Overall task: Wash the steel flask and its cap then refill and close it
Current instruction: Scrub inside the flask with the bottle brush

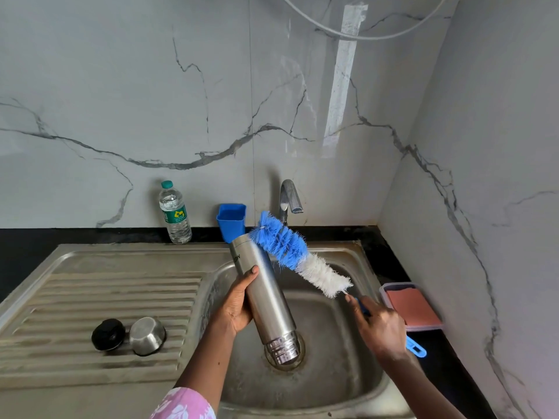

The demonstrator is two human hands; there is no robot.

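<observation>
The left hand [236,303] grips the steel flask [263,293] mid-body above the sink [335,376]. The flask's long axis slants away, with the threaded mouth low beside the wrist. The right hand [380,326] grips the brush [282,241] by its handle, bristles up-left against the flask's far end.

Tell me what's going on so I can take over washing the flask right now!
The left hand grips the steel flask, tilted over the sink basin, ridged end down.
The right hand grips the bottle brush by its blue handle; the bristles are outside, against the flask's upper end.
The steel cap and black stopper lie on the drainboard, off the flask.
The tap shows no running water.
Done: flask opened. How far the washing has got cannot be told.
Left: finish washing flask and cap, refill, close.
</observation>
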